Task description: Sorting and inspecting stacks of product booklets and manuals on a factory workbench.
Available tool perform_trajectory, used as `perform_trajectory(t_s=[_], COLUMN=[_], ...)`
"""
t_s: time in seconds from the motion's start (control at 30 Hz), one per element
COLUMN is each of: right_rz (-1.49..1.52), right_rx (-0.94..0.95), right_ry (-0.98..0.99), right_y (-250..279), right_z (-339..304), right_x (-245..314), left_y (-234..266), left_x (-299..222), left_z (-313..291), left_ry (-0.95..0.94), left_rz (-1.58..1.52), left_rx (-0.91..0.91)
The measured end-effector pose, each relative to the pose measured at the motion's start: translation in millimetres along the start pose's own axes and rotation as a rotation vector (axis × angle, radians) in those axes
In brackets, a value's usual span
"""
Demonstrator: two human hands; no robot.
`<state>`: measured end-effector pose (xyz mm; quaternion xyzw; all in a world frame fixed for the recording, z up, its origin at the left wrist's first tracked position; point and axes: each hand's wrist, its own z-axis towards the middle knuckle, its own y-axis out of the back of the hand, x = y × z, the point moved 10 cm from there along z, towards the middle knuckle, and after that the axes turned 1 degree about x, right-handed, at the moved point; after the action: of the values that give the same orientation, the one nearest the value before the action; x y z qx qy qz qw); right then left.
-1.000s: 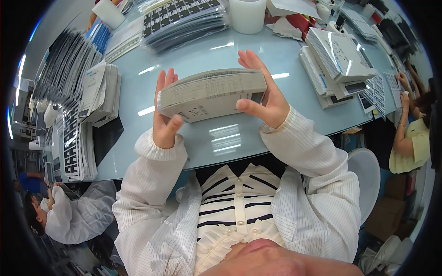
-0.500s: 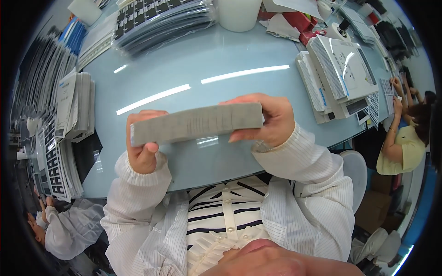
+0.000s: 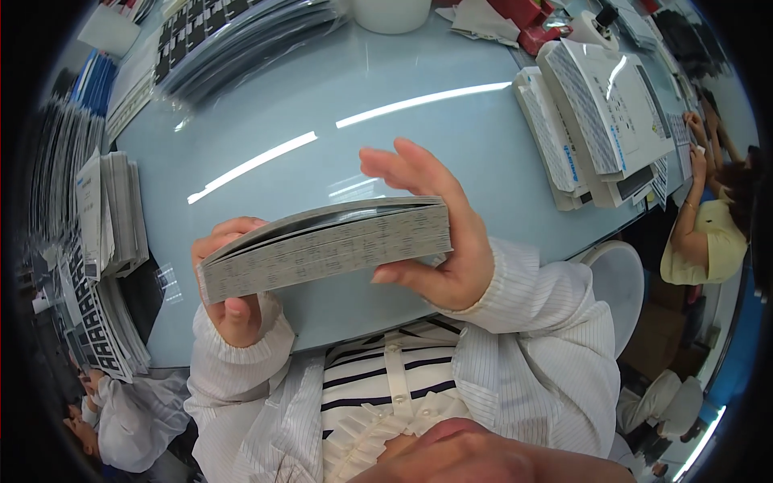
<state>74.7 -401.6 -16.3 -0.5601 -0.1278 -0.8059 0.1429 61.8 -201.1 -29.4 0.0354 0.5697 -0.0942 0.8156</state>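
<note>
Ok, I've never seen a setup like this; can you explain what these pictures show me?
There is no machine here: just a person's left hand and right hand, both bare. Every picture comes from one wide fisheye camera worn on the head, looking down: picture left is the person's left, and straight edges bend toward the rim.

Held is a thick, pale-grey stack of flat sheets, its upper layers bowed apart from the rest. The left hand has its grip on one end; the right hand is at the other, fingers raised.

Below is a glossy pale-blue table. Flat, white printed packs are stacked at right and left, with a clear-wrapped pile of dark sheets beyond.
</note>
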Motion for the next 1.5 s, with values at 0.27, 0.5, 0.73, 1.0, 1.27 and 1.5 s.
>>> perform_trajectory(t_s=[0.27, 0.5, 0.73, 1.0, 1.27, 1.5], right_rz=[-0.083, -0.037, -0.055, 0.28, -0.347, -0.385], right_rx=[-0.09, -0.129, -0.02, -0.06, 0.092, 0.117], right_ry=[0.186, 0.181, 0.107, -0.087, 0.133, 0.186], right_y=[-6, 3, -4, 9, 19, 19], right_z=[-3, -9, -5, -10, -7, -4], right_x=[9, 8, 11, -10, -13, -12], left_y=[-5, -2, -4, 17, 24, 16], left_x=[-10, 20, -4, 5, 12, 29], left_z=[2, -15, -5, -17, -18, -26], left_ry=[-0.027, 0.118, 0.131, 0.194, 0.212, 0.094], left_rz=[0.03, -1.229, -0.115, -0.154, -0.074, 0.127], left_rx=[-0.038, -0.839, -0.247, -0.328, -0.311, 0.064])
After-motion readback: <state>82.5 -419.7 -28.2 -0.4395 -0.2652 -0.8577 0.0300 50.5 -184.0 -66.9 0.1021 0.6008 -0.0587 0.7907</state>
